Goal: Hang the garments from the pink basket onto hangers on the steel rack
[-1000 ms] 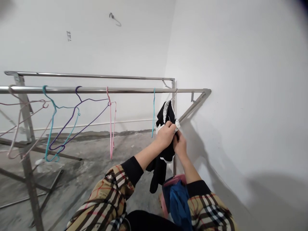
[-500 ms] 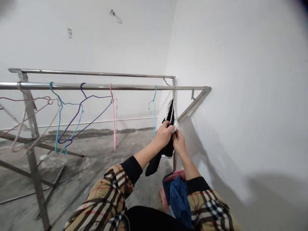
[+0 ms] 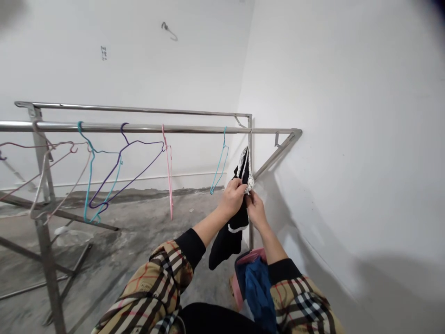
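Note:
A black garment with white lacy trim [image 3: 238, 221] hangs from a pale hanger [image 3: 247, 155] near the right end of the front rail. My left hand [image 3: 232, 198] pinches the garment's trimmed edge just below the hanger's slope. Close beside it on the right, my right hand [image 3: 255, 208] is closed on the same edge, a little lower. Below both hands dangles the garment's black lower part. Its exact kind is hard to make out, and my fingers hide some of the trim.
The metal drying rack's front rail [image 3: 194, 129] carries a light-blue hanger [image 3: 219, 162], a pink hanger [image 3: 169, 181], a purple hanger [image 3: 120, 157] and several others. A pink basket [image 3: 238, 292] with blue cloth [image 3: 259, 287] stands below my right arm. A white wall [image 3: 347, 139] rises on the right.
The garment's black lower part hangs lower and spreads wider. Both hands keep hold near the trim. The light-blue hanger beside it has swung and turned, and the pink one has tilted slightly.

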A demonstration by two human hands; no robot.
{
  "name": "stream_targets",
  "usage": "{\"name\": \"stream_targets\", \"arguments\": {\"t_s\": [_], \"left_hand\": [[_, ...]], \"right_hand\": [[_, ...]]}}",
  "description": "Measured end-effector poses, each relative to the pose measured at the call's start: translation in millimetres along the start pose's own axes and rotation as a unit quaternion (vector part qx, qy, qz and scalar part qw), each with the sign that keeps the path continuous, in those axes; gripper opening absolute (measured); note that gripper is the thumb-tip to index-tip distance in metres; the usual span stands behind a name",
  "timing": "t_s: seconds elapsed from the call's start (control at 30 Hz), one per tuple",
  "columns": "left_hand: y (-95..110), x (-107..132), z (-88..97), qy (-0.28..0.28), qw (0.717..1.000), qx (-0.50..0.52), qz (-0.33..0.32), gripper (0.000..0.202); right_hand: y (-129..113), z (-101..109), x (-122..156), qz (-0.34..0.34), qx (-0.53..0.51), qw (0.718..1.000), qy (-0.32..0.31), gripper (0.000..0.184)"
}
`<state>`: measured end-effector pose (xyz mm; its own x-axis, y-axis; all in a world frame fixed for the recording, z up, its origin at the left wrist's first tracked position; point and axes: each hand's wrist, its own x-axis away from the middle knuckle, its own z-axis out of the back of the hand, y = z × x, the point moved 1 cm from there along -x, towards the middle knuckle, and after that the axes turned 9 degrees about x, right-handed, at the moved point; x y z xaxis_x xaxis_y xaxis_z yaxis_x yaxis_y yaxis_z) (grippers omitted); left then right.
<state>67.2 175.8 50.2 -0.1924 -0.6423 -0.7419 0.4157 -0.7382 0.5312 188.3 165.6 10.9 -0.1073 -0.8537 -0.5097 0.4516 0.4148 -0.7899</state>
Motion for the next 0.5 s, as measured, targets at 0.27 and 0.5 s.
{"name": "stream_targets", "arguments": {"t_s": [0.27,0.5], "left_hand": [[-6.9,1.5,3.7,0.025,1.0,-0.006,0.003,0.027],[-7.2,-1.9,3.5,0.08,0.993,0.065,0.064,0.02]], "right_hand": [[1.0,-4.4,0.2,-0.001,-0.01,1.0,-0.006,0.043],[3.4,-5.1,-1.9,0.007,0.007,1.0,0.007,0.042]]}}
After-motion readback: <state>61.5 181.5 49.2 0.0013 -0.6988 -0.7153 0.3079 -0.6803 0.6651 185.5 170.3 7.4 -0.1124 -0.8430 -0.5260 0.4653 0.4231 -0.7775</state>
